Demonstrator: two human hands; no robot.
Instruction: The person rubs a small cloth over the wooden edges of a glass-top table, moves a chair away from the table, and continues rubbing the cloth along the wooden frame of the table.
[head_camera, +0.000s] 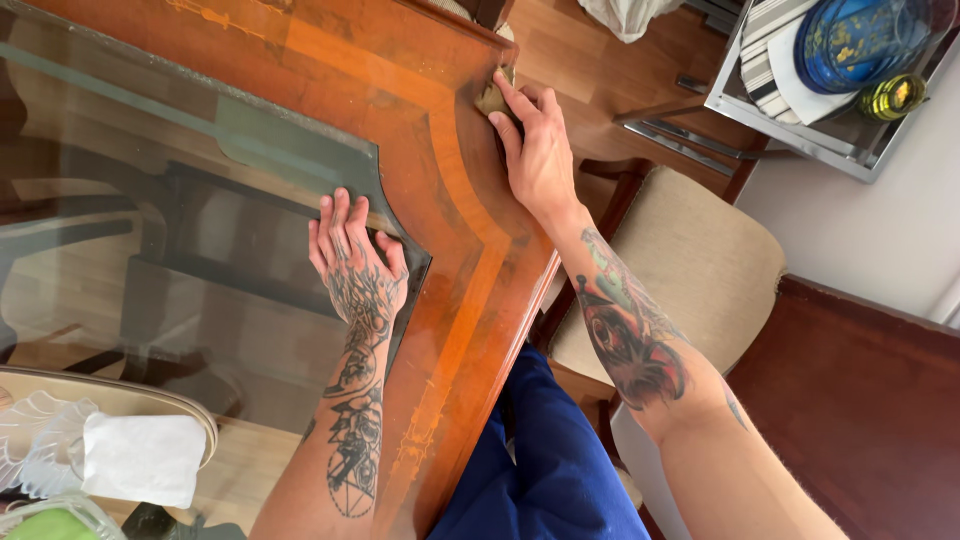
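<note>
A wooden table (440, 150) with a glass inset (150, 200) fills most of the view; a padded chair (690, 270) is tucked in at its right edge; a side table (800, 140) bearing a blue vase (860, 40) is seen at the upper right. The left hand (355, 260) is laid flat on the corner of the glass, fingers spread and grasping nothing. The right hand (535, 145) is stretched along the table's wooden border, its fingers extended and pressed down on a small tan cloth (495, 95); the cloth lies just beyond the fingertips, towards the table's far edge, partly covered by them; the right hand is much the nearer to it, the left being well apart.
</note>
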